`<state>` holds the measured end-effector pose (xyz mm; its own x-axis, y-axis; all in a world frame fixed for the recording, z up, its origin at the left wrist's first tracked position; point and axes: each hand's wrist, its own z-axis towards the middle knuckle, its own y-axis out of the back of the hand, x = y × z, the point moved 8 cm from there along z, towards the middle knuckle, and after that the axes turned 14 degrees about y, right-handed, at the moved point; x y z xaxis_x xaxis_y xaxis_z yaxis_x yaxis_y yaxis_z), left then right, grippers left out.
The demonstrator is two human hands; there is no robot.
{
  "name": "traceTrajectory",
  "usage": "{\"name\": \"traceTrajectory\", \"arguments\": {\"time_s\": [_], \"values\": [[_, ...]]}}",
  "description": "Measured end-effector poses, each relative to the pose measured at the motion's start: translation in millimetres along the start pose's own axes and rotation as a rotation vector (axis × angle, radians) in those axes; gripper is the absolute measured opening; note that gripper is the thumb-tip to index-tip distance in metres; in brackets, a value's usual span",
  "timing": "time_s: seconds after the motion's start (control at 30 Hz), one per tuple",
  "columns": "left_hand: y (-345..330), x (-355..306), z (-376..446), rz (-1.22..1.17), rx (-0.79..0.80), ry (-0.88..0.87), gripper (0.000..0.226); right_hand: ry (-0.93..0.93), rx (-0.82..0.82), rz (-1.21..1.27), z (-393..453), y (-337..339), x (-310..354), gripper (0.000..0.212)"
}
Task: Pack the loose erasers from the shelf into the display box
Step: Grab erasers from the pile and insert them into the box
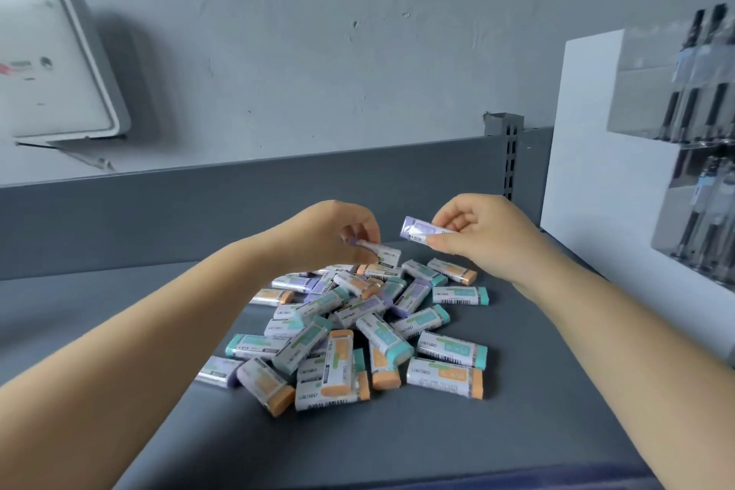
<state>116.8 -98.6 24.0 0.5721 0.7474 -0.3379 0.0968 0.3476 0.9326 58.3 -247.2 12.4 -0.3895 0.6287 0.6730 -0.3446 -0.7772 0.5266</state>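
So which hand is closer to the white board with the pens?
Right. The right hand, pinching a purple eraser, is just beside the white board. The left hand is farther away, over the pile's far edge.

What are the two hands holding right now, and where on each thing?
Each hand pinches one purple eraser: the left hand grips its eraser at one end, the right hand at its eraser's near end.

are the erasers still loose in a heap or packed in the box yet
Loose, in a heap on the grey shelf. Each hand holds one purple eraser: left hand, right hand. No display box is in view.
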Motion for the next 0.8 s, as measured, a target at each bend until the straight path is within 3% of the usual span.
{"name": "traceTrajectory", "arguments": {"time_s": [0.47,0.8], "values": [[59,44,-116,-0.161,-0.374,0.161,0.013,0.239,0.147,0.088,-14,-38,91,0.011],[82,113,-215,-0.341,-0.459,0.256,0.017,0.208,0.13,0.355,-53,-115,154,0.008]]}}
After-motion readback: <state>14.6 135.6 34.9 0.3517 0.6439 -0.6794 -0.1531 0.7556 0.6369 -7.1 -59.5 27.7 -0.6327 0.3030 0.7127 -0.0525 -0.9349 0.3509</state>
